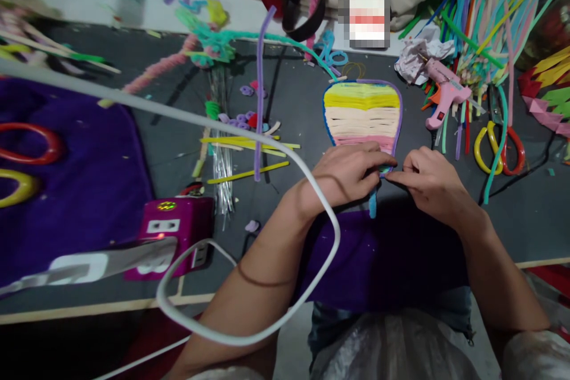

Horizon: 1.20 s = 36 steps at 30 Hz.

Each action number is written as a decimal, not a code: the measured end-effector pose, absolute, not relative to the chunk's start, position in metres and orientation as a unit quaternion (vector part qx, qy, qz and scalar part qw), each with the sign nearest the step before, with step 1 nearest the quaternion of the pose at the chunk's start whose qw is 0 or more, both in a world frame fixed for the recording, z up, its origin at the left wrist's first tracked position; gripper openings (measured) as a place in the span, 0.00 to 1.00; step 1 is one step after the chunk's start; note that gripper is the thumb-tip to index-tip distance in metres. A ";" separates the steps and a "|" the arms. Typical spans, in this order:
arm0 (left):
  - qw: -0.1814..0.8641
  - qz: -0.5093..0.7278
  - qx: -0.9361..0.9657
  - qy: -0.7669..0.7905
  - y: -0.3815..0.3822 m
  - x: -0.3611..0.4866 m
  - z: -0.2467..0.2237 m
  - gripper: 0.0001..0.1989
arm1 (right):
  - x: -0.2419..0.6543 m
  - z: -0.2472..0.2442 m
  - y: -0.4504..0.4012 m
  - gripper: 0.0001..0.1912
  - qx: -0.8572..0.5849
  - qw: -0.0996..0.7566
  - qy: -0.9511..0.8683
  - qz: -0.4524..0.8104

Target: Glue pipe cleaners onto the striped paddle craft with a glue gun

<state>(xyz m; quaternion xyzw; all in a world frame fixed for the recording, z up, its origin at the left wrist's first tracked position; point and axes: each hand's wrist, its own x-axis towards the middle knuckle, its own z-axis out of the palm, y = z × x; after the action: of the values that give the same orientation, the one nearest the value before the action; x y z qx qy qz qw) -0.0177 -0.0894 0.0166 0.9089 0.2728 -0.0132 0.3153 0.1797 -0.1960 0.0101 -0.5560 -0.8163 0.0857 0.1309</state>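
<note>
A striped pipe-cleaner panel [363,113] lies flat on the dark table, with yellow, cream and pink rows inside a blue and purple edging. My left hand [351,169] rests over its lower part, thumb and index finger closed on the bottom rim and hiding some of it. From the right, my right hand [431,184] has its fingers curled and its index fingertip at the same lower corner, meeting the left fingers. A short blue pipe-cleaner end [373,205] sticks out below my left hand.
A pink glue gun [447,92], scissors [499,148] and a bundle of pipe cleaners [494,24] are at the right. Yellow pipe-cleaner pieces [249,172] lie left. A white cable [249,341] loops across my left arm, near a magenta power box [178,219].
</note>
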 end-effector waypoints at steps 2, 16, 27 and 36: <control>0.316 -0.013 0.909 0.272 -0.089 -0.018 0.018 0.24 | 0.180 0.010 -0.196 0.19 -0.552 0.136 -0.819 0.079; 0.315 -0.011 0.909 0.272 -0.088 -0.018 0.016 0.22 | 0.182 0.009 -0.196 0.19 -0.550 0.151 -0.817 0.085; 0.312 -0.003 0.908 0.279 -0.089 -0.017 0.009 0.23 | 0.185 0.007 -0.195 0.18 -0.560 0.152 -0.810 0.086; 0.310 -0.007 0.911 0.271 -0.088 -0.018 0.015 0.23 | 0.185 0.005 -0.194 0.20 -0.565 0.145 -0.808 0.080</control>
<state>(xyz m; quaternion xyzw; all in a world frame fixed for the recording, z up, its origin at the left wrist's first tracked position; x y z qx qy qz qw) -0.0176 -0.0879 0.0150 0.9112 0.2712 -0.0073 0.3102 0.1847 -0.1940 0.0052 -0.5652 -0.8082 0.0799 0.1450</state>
